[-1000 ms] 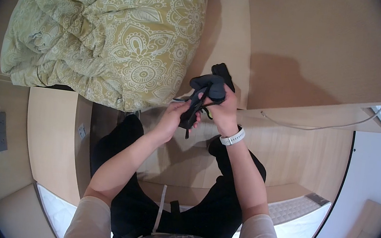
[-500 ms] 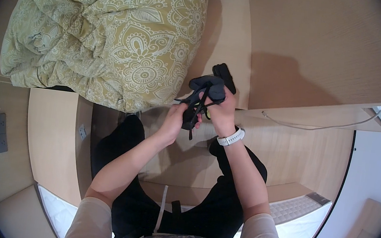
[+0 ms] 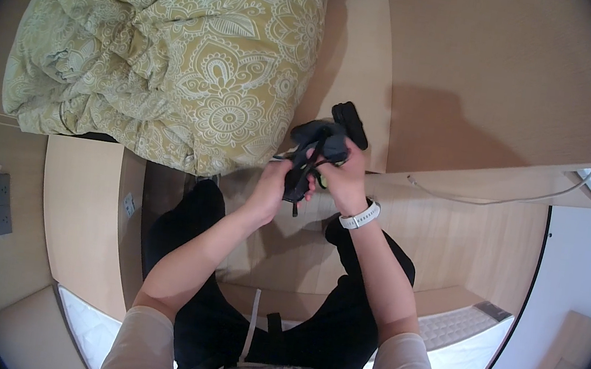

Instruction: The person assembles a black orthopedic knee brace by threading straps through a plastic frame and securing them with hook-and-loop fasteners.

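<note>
- Dark grey-black strapped item (image 3: 320,141) was held nr olive, white-patterned duvet (image 3: 207,61).
- Lower end was gripped by L hand (image 3: 269,188), upper pt. by R hand (image 3: 345,178).
- Black oblong case (image 3: 350,124) was seen just beyond, on pale wood surface (image 3: 363,66).

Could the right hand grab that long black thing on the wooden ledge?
Probably yes: the long black thing lies just past the right hand, nothing seems between them, though that hand is busy holding the dark bundle.
</note>
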A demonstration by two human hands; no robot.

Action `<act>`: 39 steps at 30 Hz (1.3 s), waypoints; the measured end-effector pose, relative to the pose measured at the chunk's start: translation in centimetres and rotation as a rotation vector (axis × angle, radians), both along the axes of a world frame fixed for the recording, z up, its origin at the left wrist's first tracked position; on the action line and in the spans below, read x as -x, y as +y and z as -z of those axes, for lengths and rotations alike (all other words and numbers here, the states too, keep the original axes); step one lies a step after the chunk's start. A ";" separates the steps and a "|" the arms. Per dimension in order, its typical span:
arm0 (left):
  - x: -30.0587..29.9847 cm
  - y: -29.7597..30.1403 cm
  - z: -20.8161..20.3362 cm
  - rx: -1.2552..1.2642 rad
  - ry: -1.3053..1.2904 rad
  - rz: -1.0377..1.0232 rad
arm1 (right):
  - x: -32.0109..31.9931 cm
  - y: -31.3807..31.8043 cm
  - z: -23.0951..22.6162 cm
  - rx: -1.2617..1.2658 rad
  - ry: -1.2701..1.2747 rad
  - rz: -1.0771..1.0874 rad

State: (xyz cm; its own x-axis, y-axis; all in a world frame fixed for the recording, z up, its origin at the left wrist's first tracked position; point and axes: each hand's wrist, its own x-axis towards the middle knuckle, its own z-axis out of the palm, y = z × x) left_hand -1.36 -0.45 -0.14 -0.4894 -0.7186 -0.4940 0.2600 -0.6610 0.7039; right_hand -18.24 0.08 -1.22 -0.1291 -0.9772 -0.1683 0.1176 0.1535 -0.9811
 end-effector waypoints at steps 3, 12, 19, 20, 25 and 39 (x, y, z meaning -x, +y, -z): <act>-1.0 -0.2 -0.3 -0.031 0.016 -0.036 | -0.6 -0.5 -2.5 -0.012 -0.075 -0.003; -0.5 -0.2 0.3 0.043 -0.001 0.066 | -0.9 0.1 -1.7 0.004 -0.027 0.082; -0.9 -0.5 0.3 0.080 0.005 0.067 | -0.7 -0.5 -3.5 0.110 -0.059 0.187; -0.7 -0.5 0.3 0.133 -0.008 0.124 | -0.5 -0.6 -3.7 0.127 -0.130 0.242; -0.6 -0.2 0.2 0.047 0.016 0.048 | -0.8 0.3 -1.0 -0.075 -0.132 0.079; -0.7 -0.2 0.4 -0.024 -0.008 -0.040 | -1.6 -0.2 -0.9 -0.075 -0.126 0.058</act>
